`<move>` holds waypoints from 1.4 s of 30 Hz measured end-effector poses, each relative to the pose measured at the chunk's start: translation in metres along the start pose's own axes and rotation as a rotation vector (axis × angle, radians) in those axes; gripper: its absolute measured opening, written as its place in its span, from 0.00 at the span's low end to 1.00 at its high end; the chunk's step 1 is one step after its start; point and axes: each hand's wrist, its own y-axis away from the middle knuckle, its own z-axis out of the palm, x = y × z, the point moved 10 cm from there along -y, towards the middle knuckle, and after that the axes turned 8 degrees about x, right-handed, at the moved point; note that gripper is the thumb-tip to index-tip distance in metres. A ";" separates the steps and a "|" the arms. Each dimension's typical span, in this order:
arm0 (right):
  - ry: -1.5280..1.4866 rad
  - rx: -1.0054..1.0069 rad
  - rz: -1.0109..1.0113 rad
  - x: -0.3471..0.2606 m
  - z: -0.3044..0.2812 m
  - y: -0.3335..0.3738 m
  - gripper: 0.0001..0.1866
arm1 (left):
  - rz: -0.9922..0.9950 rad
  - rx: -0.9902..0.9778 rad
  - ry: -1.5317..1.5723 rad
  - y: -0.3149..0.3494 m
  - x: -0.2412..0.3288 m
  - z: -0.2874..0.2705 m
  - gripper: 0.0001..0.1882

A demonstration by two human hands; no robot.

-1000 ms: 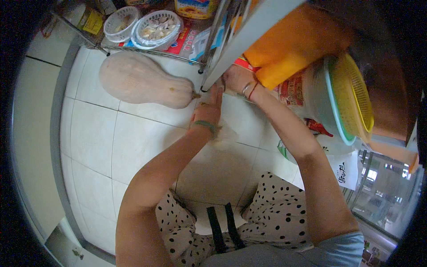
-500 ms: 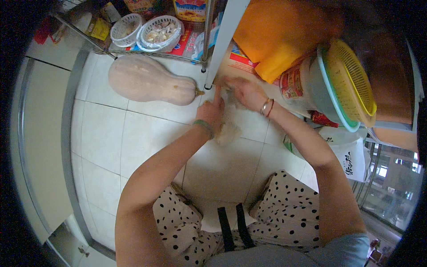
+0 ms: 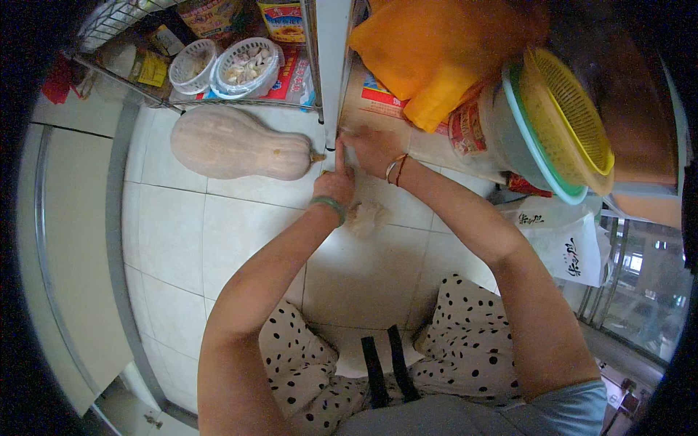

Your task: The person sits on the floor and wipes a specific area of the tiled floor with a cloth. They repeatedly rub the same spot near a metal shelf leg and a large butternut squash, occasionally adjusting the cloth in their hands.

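Observation:
My left hand (image 3: 335,183), with a green bangle at its wrist, is low over the floor tiles. Its index finger stretches forward and the other fingers are curled; what they may hold is hidden. Close beside it, my right hand (image 3: 376,152) is bent inward, its fingertips near that index finger and smeared by motion. Just behind the hands lies a pale, crumpled, see-through beige thing (image 3: 367,218) whose kind I cannot make out. To the left, a large tan squash (image 3: 236,144) rests on its side, stem toward my hands.
A white post (image 3: 329,80) stands just beyond my hands. At the far left, a wire rack holds white baskets (image 3: 246,69), one with garlic-like pieces. On the right are an orange cloth (image 3: 436,65), a yellow colander (image 3: 571,109), a clear tub (image 3: 488,127) and white bags (image 3: 571,243).
My right hand has moved left and closer to my left index finger. A greyish piece seen under it before no longer shows. The view has shifted slightly.

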 end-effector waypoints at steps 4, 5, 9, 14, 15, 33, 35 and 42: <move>0.093 0.144 0.146 0.025 -0.006 -0.009 0.16 | 0.166 -0.079 -0.194 0.008 0.028 -0.023 0.26; 0.049 0.165 0.166 0.028 -0.003 -0.011 0.14 | 0.164 -0.088 -0.178 0.007 0.031 -0.023 0.23; -0.053 0.086 0.152 0.018 0.012 -0.011 0.15 | 0.192 -0.185 -0.222 0.016 0.036 -0.030 0.23; -0.042 0.060 0.061 -0.006 -0.001 0.002 0.21 | 0.061 -0.135 -0.059 0.006 0.001 -0.007 0.38; 0.018 0.039 0.071 -0.003 -0.003 0.001 0.20 | 0.047 -0.142 -0.042 0.007 0.002 -0.001 0.40; -0.196 0.093 -0.006 0.028 -0.004 0.052 0.18 | 0.303 0.007 -0.181 0.030 0.044 -0.066 0.25; -0.088 0.229 -0.087 0.037 -0.014 0.038 0.17 | 0.223 0.055 -0.231 0.015 0.042 -0.067 0.29; -0.059 0.389 -0.213 0.036 -0.013 -0.006 0.15 | 0.130 0.073 -0.301 -0.009 0.033 -0.040 0.35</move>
